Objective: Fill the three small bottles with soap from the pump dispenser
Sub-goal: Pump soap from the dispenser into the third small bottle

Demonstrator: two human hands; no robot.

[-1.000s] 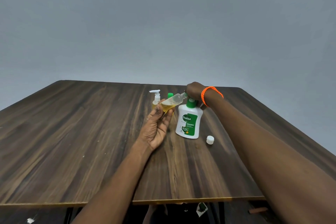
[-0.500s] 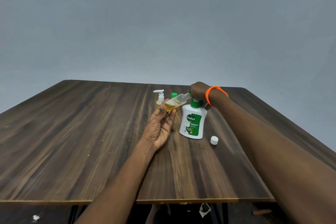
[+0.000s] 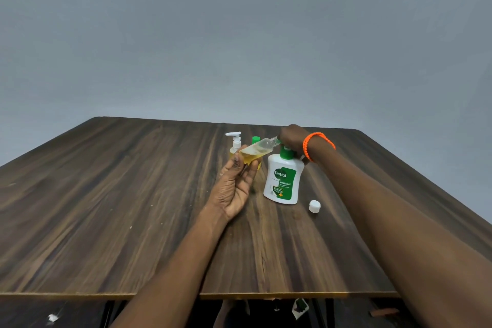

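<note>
desk [image 3: 133,208]: big dark wood-grain top, takes up the whole lower half, grey wall behind it. all the stuff sits toward the far middle.

right hand [image 3: 291,137]: reaching in from the right, orange bracelet [image 3: 316,145] on the wrist. it's sitting on top of the dispenser's pump head, fingers curled down over it. can't really see the fingertips themselves, they're hidden on the far side.

left hand [image 3: 237,186]: palm turned up-ish, raised above the desk. fingers [image 3: 251,170] mostly straight and close together, thumb on the other side, so it's pinching the lower end of the small clear bottle between thumb and fingers.

pump dispenser [image 3: 283,181]: white Dettol bottle, green label and green pump collar, standing upright on the desk just right of the left hand.

small clear bottle [image 3: 259,149]: tilted almost sideways, open neck pointing right and up, right at the dispenser's nozzle under the right hand. yellow soap pooled in the lower end, upper part still clear.

pump-top bottle [image 3: 235,145]: small one with a white pump, standing behind the left hand, yellowish liquid in it.

green-capped bottle [image 3: 256,140]: mostly hidden behind the tilted bottle, only the green cap shows properly.

white cap [image 3: 314,206]: loose on the desk, just right of the dispenser's base, not touching it.
</note>
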